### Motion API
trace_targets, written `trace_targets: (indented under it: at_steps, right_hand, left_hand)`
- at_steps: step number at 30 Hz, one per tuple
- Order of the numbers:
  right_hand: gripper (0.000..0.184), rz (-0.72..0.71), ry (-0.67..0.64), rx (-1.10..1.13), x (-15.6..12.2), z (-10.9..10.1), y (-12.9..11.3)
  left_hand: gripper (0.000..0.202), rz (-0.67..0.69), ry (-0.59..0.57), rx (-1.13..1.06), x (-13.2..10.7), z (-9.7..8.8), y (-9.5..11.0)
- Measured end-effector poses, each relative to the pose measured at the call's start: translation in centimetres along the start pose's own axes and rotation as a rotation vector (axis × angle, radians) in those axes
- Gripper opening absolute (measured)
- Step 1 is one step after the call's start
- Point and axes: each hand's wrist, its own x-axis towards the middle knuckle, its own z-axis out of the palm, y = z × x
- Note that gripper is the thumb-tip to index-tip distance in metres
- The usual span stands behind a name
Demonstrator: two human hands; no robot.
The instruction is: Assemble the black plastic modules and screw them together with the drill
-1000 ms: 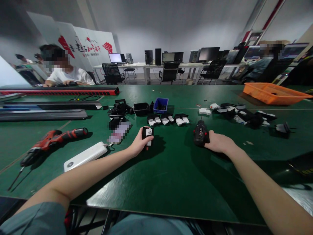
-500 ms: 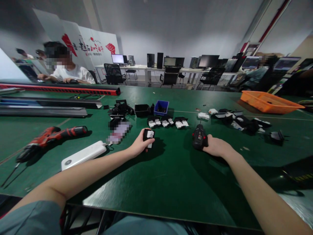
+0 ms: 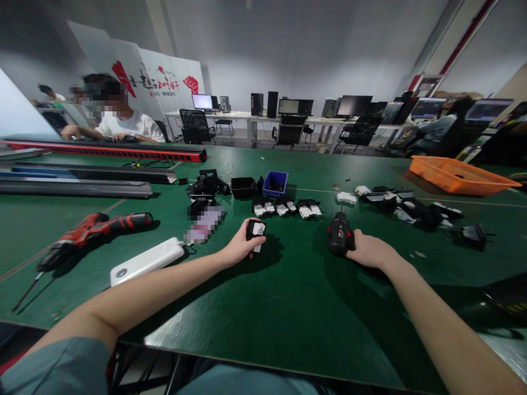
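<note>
My left hand is closed around a small black-and-white plastic part, held above the green table. To the right, my right hand grips a black cordless screwdriver with red accents, its bit pointing away from me. Beyond the hands sit several similar black-and-white parts in a row, among them one part nearest the screwdriver. Behind that row stand a blue bin with small dark pieces inside and a black bin. A white piece lies just past the screwdriver tip.
A red-and-black power drill, a white power bank and a phone lie on the left. Long metal profiles stretch behind them. Black-and-white parts and an orange basket occupy the right. A person sits across the table.
The whole view has shifted slightly, so everything appears a little further right and lower. Both hands keep their hold, with little movement relative to the table.
</note>
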Motion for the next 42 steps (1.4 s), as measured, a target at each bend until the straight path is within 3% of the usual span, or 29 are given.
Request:
trace_targets:
  at_steps: [13,22,26,28,30,33,36,39,42]
  right_hand:
    - [0.058,-0.021,0.037,0.006,-0.2,0.1,0.0]
    - [0.057,0.05,0.059,0.036,-0.2,-0.8,0.3]
    - [0.044,-0.006,0.195,0.292,-1.2,-2.5,0.0]
    - [0.044,-0.105,0.292,0.595,-2.3,-3.1,-1.4]
    - [0.044,-0.212,0.301,1.002,-3.6,-3.1,-3.6]
    - [0.035,-0.431,0.074,1.506,-5.8,-1.8,-7.2]
    - [0.033,-0.525,-0.266,1.706,-7.8,0.8,-9.7]
    - [0.031,-0.488,-0.509,1.88,-8.8,3.7,-10.7]
    - [0.028,-0.385,-0.611,2.015,-8.9,5.5,-11.1]
  left_hand:
    - [0.055,0.009,-0.011,0.021,0.0,0.1,0.0]
    - [0.055,-0.005,-0.017,0.001,-0.2,-0.1,0.4]
    - [0.053,-0.001,-0.021,-0.027,-0.3,-0.3,0.3]
    - [0.053,0.005,-0.009,-0.049,-0.3,-0.4,0.2]
    - [0.054,0.023,0.024,-0.064,-0.3,-0.6,0.2]
    - [0.055,0.137,0.128,0.001,0.1,-1.2,0.3]
    - [0.057,0.261,0.259,0.087,0.8,-2.1,0.1]
    - [0.055,0.253,0.337,0.085,1.7,-2.6,-0.3]
    - [0.052,0.172,0.352,0.058,2.3,-2.7,-0.7]
